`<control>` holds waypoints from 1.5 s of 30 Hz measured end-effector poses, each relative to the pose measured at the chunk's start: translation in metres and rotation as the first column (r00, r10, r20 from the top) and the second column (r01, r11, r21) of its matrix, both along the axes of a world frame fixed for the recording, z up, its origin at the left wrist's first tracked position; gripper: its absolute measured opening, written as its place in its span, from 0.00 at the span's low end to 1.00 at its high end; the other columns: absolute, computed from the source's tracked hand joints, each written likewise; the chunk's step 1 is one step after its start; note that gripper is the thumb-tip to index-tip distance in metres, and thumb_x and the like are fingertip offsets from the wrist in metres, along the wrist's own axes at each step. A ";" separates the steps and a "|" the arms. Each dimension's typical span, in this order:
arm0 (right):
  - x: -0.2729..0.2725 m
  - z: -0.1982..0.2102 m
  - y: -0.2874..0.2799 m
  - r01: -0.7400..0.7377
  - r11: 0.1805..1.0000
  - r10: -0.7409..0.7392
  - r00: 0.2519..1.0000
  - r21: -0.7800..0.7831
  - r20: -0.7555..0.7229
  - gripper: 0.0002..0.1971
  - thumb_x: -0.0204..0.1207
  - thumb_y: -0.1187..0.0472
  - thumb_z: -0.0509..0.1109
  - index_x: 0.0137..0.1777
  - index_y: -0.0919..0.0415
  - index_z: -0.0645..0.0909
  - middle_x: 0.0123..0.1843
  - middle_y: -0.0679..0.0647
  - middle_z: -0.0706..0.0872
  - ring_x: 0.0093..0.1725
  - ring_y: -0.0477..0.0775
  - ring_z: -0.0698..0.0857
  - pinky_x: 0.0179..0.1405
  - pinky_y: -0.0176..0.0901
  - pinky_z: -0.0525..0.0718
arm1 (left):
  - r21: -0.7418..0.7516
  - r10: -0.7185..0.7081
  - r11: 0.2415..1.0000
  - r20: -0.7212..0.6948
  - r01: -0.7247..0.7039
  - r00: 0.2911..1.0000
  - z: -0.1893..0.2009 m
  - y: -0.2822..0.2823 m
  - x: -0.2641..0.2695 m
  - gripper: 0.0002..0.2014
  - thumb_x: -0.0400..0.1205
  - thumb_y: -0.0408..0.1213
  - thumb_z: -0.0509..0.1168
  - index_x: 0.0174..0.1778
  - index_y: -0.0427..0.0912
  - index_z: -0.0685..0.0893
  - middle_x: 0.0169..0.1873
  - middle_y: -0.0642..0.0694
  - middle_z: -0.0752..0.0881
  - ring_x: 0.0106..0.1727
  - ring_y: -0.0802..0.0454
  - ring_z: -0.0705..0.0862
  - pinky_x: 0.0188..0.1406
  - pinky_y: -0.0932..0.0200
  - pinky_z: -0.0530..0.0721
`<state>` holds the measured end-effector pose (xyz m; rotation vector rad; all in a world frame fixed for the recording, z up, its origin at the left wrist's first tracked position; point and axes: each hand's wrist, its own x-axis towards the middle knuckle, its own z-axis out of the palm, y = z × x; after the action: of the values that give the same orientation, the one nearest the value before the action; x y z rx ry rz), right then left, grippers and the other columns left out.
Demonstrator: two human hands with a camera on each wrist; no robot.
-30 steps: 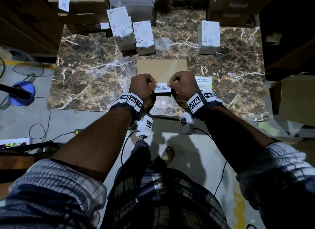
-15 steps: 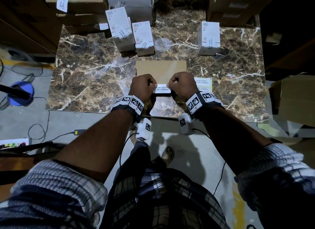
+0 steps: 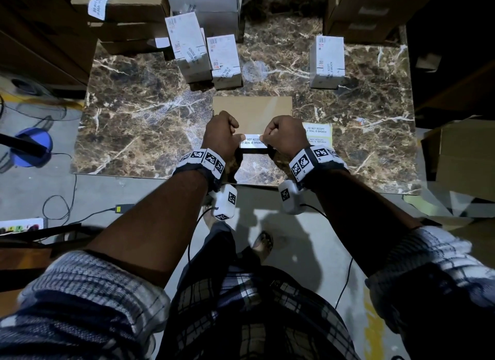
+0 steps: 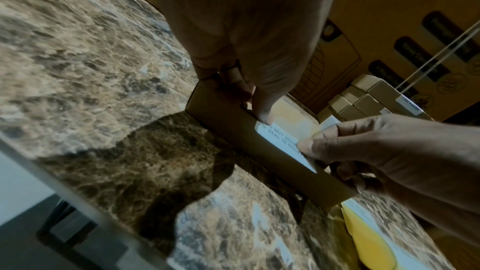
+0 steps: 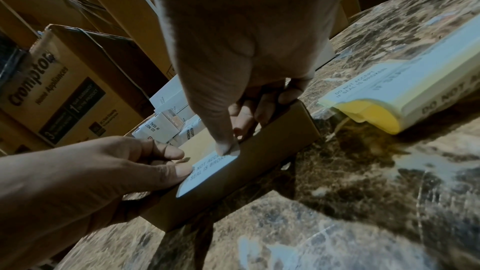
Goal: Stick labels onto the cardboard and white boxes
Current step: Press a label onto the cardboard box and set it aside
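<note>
Label [image 3: 253, 141] lies lengthwise along the box's [image 3: 251, 113] near edge at frame centre — left hand [image 3: 221, 134] and right hand [image 3: 284, 135] each pinch one end.

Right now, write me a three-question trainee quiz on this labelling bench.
1. True or false: the label being applied is going onto a white box.
2. What lies on the marble table just right of the cardboard box: A) scissors B) a yellow-backed label sheet C) a tape roll?
3. Fill in: the label reads "DO NOT ACCEPT IF ____ IS BROKEN".

Key:
1. False: the left hand and right hand press it over the cardboard box's near edge.
2. B
3. SEAL
</note>
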<state>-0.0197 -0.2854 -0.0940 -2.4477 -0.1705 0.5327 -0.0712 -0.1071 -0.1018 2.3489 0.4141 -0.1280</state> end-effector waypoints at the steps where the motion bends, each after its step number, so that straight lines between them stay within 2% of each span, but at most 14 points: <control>1: -0.001 0.000 0.000 0.017 1.000 -0.017 1.000 -0.017 0.003 0.08 0.68 0.54 0.80 0.38 0.54 0.84 0.36 0.46 0.87 0.43 0.52 0.87 0.52 0.53 0.87 | -0.001 -0.002 1.000 -0.011 0.002 1.000 0.001 0.001 0.001 0.15 0.74 0.36 0.78 0.49 0.44 0.79 0.43 0.48 0.83 0.43 0.53 0.80 0.34 0.71 0.68; 4: -0.004 -0.003 0.002 0.034 0.998 -0.032 0.999 -0.058 0.040 0.19 0.67 0.43 0.80 0.44 0.54 0.77 0.40 0.48 0.84 0.46 0.55 0.84 0.55 0.51 0.79 | -0.015 0.006 1.000 -0.031 -0.007 0.999 0.001 0.003 0.004 0.14 0.74 0.36 0.77 0.50 0.43 0.80 0.43 0.47 0.84 0.44 0.52 0.81 0.40 0.64 0.75; 7: -0.009 -0.004 0.010 0.017 0.989 -0.005 0.996 -0.145 0.084 0.30 0.66 0.31 0.76 0.49 0.57 0.76 0.46 0.51 0.84 0.48 0.58 0.80 0.51 0.51 0.71 | -0.030 0.005 1.000 -0.048 -0.007 0.999 0.001 0.005 0.004 0.14 0.75 0.35 0.77 0.52 0.41 0.81 0.44 0.46 0.84 0.45 0.51 0.82 0.46 0.58 0.80; 11: -0.011 -0.010 0.016 -0.007 0.973 0.038 0.991 -0.230 0.132 0.40 0.64 0.24 0.72 0.55 0.62 0.77 0.51 0.57 0.86 0.54 0.64 0.83 0.52 0.55 0.76 | -0.046 0.016 0.999 -0.066 -0.019 0.998 0.002 0.006 0.005 0.16 0.75 0.35 0.77 0.55 0.39 0.82 0.45 0.46 0.84 0.46 0.51 0.83 0.46 0.60 0.79; 16: -0.008 -0.012 0.005 0.031 0.995 -0.017 0.990 -0.099 0.142 0.25 0.68 0.38 0.79 0.45 0.57 0.74 0.40 0.49 0.82 0.45 0.58 0.82 0.44 0.48 0.71 | -0.045 0.010 0.999 -0.089 -0.014 0.996 0.004 0.007 0.006 0.15 0.75 0.35 0.77 0.55 0.40 0.82 0.45 0.48 0.84 0.45 0.53 0.82 0.46 0.62 0.78; 20: -0.004 -0.012 0.000 0.061 0.998 -0.058 0.993 -0.028 0.101 0.19 0.70 0.49 0.81 0.42 0.56 0.73 0.35 0.45 0.78 0.43 0.58 0.83 0.42 0.48 0.76 | -0.063 0.010 0.998 -0.101 -0.017 0.995 0.004 0.010 0.006 0.15 0.75 0.35 0.77 0.55 0.40 0.82 0.45 0.50 0.84 0.46 0.53 0.82 0.45 0.65 0.75; 22: -0.005 -0.012 0.003 0.073 0.996 -0.068 0.992 -0.043 0.102 0.19 0.70 0.48 0.81 0.43 0.56 0.73 0.37 0.47 0.80 0.43 0.57 0.83 0.45 0.48 0.77 | -0.077 0.022 0.997 -0.104 -0.030 0.994 0.005 0.010 0.005 0.15 0.75 0.34 0.76 0.55 0.41 0.82 0.45 0.50 0.84 0.47 0.53 0.82 0.46 0.65 0.76; 27: -0.007 -0.011 0.010 0.065 0.990 -0.047 0.988 -0.123 0.145 0.26 0.67 0.37 0.79 0.45 0.56 0.73 0.39 0.48 0.80 0.41 0.54 0.78 0.41 0.46 0.70 | -0.090 0.025 0.995 -0.109 -0.035 0.994 0.007 0.009 0.003 0.13 0.75 0.32 0.73 0.53 0.43 0.80 0.46 0.49 0.84 0.47 0.53 0.82 0.45 0.63 0.78; 32: 0.003 -0.011 -0.002 0.011 0.999 -0.007 0.996 -0.043 0.084 0.18 0.72 0.52 0.81 0.42 0.57 0.72 0.33 0.44 0.75 0.42 0.56 0.80 0.39 0.44 0.69 | -0.106 0.039 0.993 -0.110 -0.051 0.993 0.004 0.010 0.005 0.12 0.76 0.38 0.75 0.51 0.44 0.80 0.45 0.49 0.84 0.47 0.54 0.82 0.45 0.63 0.77; 35: 0.004 -0.012 -0.003 0.018 0.999 -0.016 0.997 -0.034 0.070 0.18 0.72 0.55 0.79 0.37 0.53 0.69 0.33 0.43 0.75 0.41 0.55 0.80 0.41 0.50 0.78 | -0.097 0.050 0.994 -0.082 -0.058 0.995 0.000 0.008 0.005 0.17 0.74 0.45 0.78 0.51 0.42 0.80 0.43 0.48 0.84 0.44 0.53 0.82 0.43 0.61 0.77; 37: 0.000 -0.012 0.001 0.044 0.998 -0.041 0.997 -0.044 0.072 0.18 0.71 0.49 0.79 0.39 0.53 0.70 0.34 0.45 0.77 0.40 0.55 0.79 0.42 0.51 0.79 | -0.019 0.013 1.000 -0.062 -0.015 0.998 -0.002 0.006 0.006 0.20 0.74 0.46 0.78 0.51 0.41 0.79 0.43 0.48 0.83 0.43 0.52 0.80 0.40 0.60 0.74; 39: -0.003 -0.013 0.006 0.040 0.994 -0.029 0.994 -0.097 0.108 0.24 0.68 0.39 0.79 0.43 0.56 0.72 0.37 0.48 0.79 0.39 0.56 0.79 0.39 0.47 0.73 | 0.037 -0.013 0.999 -0.059 0.016 0.998 -0.002 0.005 0.007 0.20 0.74 0.46 0.78 0.51 0.41 0.78 0.42 0.48 0.83 0.43 0.51 0.80 0.39 0.59 0.71; 41: -0.004 -0.012 0.008 0.027 0.992 -0.010 0.991 -0.124 0.133 0.27 0.68 0.36 0.78 0.44 0.58 0.72 0.38 0.50 0.80 0.39 0.56 0.78 0.39 0.46 0.70 | 0.058 -0.019 0.998 -0.080 0.023 0.997 -0.002 0.005 0.010 0.19 0.74 0.44 0.78 0.52 0.40 0.78 0.43 0.49 0.83 0.44 0.52 0.80 0.40 0.59 0.71; 45: 0.002 -0.012 -0.005 0.011 1.000 -0.009 0.997 -0.020 0.075 0.19 0.72 0.52 0.80 0.38 0.55 0.70 0.33 0.46 0.75 0.40 0.56 0.78 0.38 0.44 0.70 | 0.045 -0.033 0.998 -0.103 0.038 0.994 -0.001 0.005 0.011 0.15 0.75 0.36 0.76 0.54 0.38 0.80 0.44 0.48 0.83 0.46 0.52 0.80 0.44 0.61 0.73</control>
<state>-0.0174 -0.2900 -0.1058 -2.4889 -0.1845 0.4404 -0.0601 -0.1019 -0.1023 2.4039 0.4298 -0.2591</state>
